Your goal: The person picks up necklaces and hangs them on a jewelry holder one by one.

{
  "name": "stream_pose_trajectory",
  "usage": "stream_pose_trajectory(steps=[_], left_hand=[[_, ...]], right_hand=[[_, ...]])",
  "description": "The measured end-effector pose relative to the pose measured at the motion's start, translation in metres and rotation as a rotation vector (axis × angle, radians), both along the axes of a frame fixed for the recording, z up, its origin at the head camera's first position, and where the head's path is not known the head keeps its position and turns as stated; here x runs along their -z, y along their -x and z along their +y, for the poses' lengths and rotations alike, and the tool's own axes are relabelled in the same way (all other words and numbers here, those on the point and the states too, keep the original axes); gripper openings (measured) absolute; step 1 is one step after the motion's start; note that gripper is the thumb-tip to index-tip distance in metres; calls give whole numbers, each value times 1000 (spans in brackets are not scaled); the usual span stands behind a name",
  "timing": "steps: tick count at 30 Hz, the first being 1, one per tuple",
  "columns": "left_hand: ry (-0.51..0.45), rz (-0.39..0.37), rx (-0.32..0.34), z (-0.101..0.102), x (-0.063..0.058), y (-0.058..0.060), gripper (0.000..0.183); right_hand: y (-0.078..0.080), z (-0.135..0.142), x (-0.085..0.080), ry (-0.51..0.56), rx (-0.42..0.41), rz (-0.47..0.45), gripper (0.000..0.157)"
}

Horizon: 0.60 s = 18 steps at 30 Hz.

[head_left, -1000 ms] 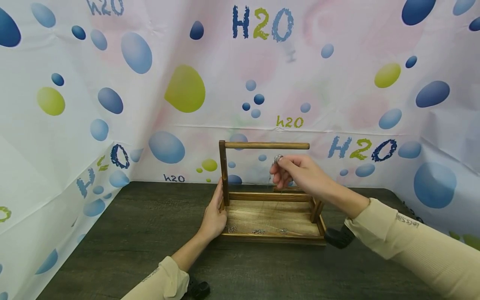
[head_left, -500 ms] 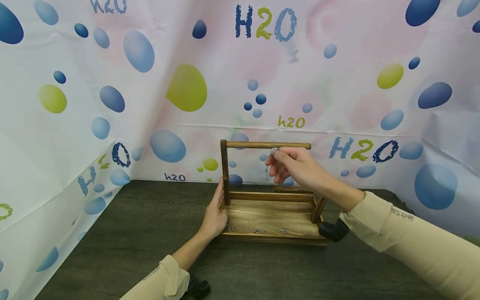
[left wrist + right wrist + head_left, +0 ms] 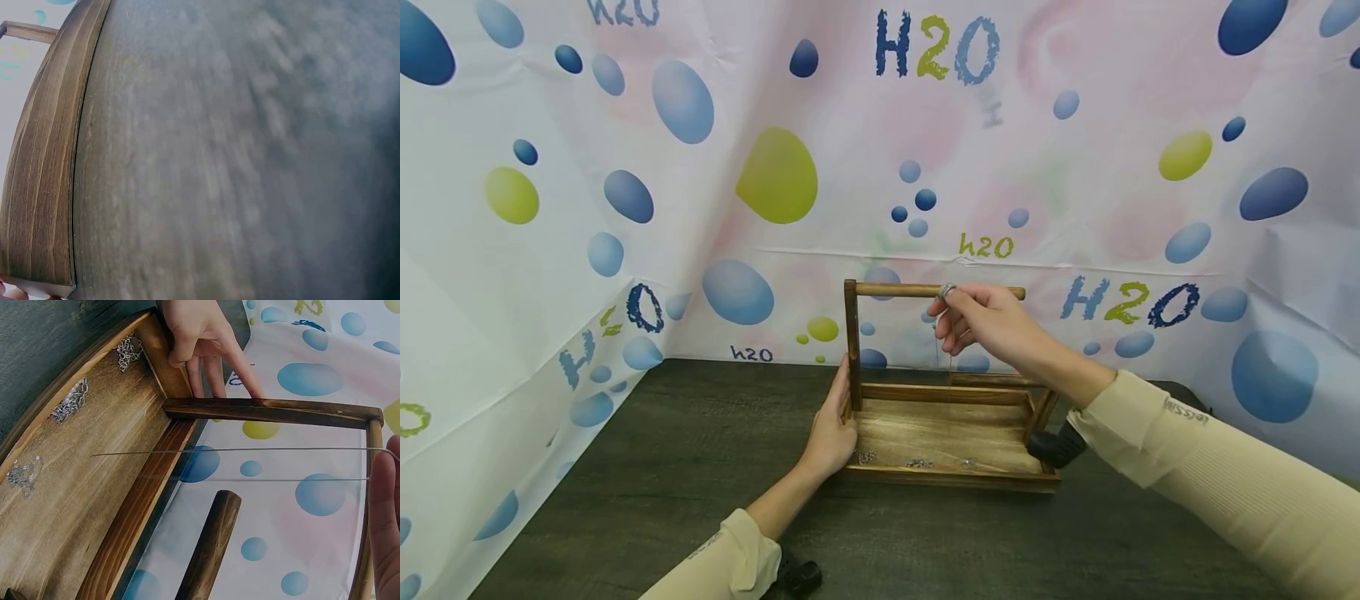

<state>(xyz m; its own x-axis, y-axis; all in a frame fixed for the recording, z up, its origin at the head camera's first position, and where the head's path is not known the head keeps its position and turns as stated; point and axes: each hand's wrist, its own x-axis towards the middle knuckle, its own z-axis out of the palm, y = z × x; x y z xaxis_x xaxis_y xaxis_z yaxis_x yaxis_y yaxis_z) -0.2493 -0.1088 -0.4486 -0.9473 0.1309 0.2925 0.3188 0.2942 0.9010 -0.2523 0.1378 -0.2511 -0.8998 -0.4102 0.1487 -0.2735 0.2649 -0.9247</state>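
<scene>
A wooden jewellery stand [image 3: 955, 481] has a shallow tray, a tall left post [image 3: 852, 342] and a round top bar [image 3: 895, 290]. My left hand [image 3: 831, 433] rests against its left end, fingers straight along the post; the right wrist view shows these fingers [image 3: 240, 365] spread behind it. With thumb and fingertips, my right hand [image 3: 988, 321] pinches a silvery chain bunch [image 3: 947, 290] right at the top bar. Thin strands [image 3: 275, 449] hang from that hand down toward the tray. Three small silver chain piles [image 3: 72, 402] lie along the tray's front edge.
A shorter right post [image 3: 1040, 412] and a low rear bar [image 3: 992, 379] belong to the stand. It stands on a dark wood-grain table [image 3: 700, 450]. Behind it rises a printed backdrop [image 3: 1075, 167]. A black wrist camera [image 3: 1057, 446] overlaps the tray's right end.
My right hand has risen and moved slightly left with the chain, from below the top bar to its height. My left hand stays against the stand.
</scene>
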Motion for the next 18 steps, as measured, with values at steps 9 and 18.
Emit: stream_pose_trajectory(steps=[9, 18], left_hand=[[8, 16, 2, 3, -1, 1, 104], [1, -5, -6, 2, -1, 0, 103]], right_hand=[[6, -2, 0, 28, 27, -16, 37], [13, -14, -4, 68, 38, -35, 35]])
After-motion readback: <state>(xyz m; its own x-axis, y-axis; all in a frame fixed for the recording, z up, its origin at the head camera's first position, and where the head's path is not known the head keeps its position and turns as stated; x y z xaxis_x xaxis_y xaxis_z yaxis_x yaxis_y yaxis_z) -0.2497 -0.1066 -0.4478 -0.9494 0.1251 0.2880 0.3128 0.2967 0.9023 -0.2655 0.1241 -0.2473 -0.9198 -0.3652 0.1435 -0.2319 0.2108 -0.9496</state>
